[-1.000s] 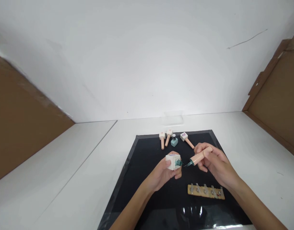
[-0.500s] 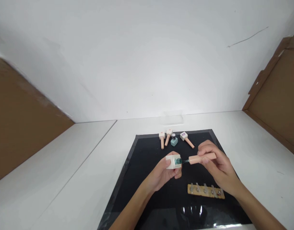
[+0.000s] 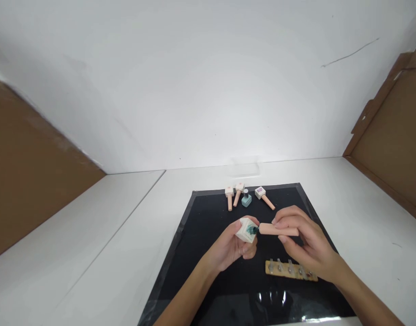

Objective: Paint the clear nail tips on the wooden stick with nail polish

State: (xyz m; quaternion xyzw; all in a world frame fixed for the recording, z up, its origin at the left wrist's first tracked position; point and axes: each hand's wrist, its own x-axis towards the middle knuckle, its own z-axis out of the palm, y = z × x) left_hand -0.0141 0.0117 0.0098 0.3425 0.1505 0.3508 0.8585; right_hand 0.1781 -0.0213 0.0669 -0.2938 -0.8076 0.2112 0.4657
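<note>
My left hand (image 3: 230, 246) is closed around a white nail polish bottle (image 3: 244, 230), tilted so that its neck, smeared with dark green polish, points right. In my right hand (image 3: 304, 240), a peach-coloured brush cap (image 3: 278, 230) is pinched between thumb and fingers. The cap lies nearly level with its brush end at the bottle's mouth; most of the brush is out of sight. Below my right hand, a tan strip (image 3: 285, 270) bearing several clear nail tips rests on the black mat (image 3: 208, 271).
Toward the mat's far edge lie three white bottles with peach caps, including a left one (image 3: 229, 198) and a right one (image 3: 265, 197). A small teal bottle (image 3: 246, 200) is between them. A clear tray (image 3: 245, 168) sits behind. Brown cardboard panels (image 3: 31, 176) flank the white table.
The brush cap has moved left toward the bottle, and the exposed brush has gone into its neck. My left hand has turned the bottle slightly.
</note>
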